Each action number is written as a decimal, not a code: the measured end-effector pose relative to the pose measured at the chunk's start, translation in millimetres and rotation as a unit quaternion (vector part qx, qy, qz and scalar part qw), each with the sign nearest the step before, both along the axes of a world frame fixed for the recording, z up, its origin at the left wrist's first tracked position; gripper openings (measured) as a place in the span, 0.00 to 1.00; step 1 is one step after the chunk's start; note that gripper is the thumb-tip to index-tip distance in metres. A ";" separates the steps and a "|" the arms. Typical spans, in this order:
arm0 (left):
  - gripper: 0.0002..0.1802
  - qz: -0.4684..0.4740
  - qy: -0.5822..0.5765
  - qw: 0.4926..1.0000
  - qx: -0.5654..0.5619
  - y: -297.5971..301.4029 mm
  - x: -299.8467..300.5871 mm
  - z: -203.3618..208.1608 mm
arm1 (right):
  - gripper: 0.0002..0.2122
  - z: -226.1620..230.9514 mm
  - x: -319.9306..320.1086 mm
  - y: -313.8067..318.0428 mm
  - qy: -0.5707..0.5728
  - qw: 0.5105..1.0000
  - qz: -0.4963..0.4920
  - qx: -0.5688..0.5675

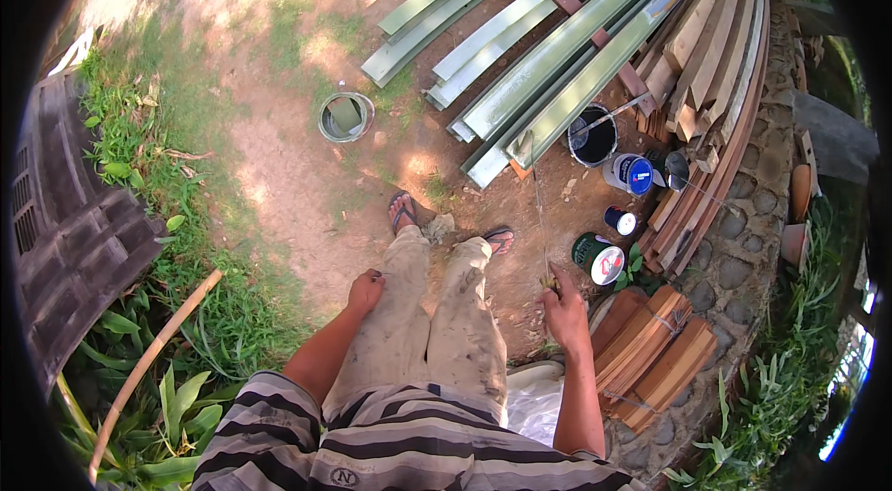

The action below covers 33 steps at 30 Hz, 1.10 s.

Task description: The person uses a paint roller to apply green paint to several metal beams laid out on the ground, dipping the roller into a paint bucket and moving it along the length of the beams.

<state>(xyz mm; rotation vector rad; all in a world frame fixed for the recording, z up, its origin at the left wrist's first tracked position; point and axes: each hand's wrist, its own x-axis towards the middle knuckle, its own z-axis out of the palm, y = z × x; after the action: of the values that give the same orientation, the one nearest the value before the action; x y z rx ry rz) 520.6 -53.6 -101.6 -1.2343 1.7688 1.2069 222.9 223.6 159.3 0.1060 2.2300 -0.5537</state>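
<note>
My left hand (366, 290) rests with curled fingers against the left thigh of my stained khaki trousers (400, 305); nothing shows in it. To the right of my knees, my right hand (565, 307) closes its thumb and fingers on a thin, wire-like strand (541, 223). This runs away from the fingers toward the ends of the green painted beams (520, 110); whether it is a wire, string or thin stick I cannot tell. Just beyond that hand stands a dark green paint can (587, 251) with a white and red lid. Farther off is a small dark can (613, 218).
A white and blue bucket (621, 173) stands by a black bucket (593, 140) with a stick in it. Another bucket (346, 117) is on the dirt ahead. Bundled wood strips (655, 352) and stacked timber (715, 45) line the stone edging (734, 268) at right. Plants grow at left.
</note>
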 end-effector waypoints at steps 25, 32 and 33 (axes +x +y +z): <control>0.25 -0.006 0.005 1.000 0.020 -0.5 0.2 -9.4 | 0.27 -57.3 95.4 -61.7 0.004 0.940 -0.313 -0.138; 0.25 -0.035 0.006 0.999 0.010 4.0 -7.8 -10.0 | 0.26 -51.8 85.3 -48.4 -0.097 0.843 -0.445 -0.286; 0.25 -0.038 0.006 0.999 0.011 6.0 -10.4 -9.5 | 0.26 -48.7 85.7 -45.9 -0.107 0.823 -0.469 -0.301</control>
<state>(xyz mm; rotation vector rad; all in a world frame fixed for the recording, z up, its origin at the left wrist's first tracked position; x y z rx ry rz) 510.2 -47.6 -111.2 -1.1395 1.7912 1.1892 308.6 177.7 110.6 0.9124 1.5585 -1.6503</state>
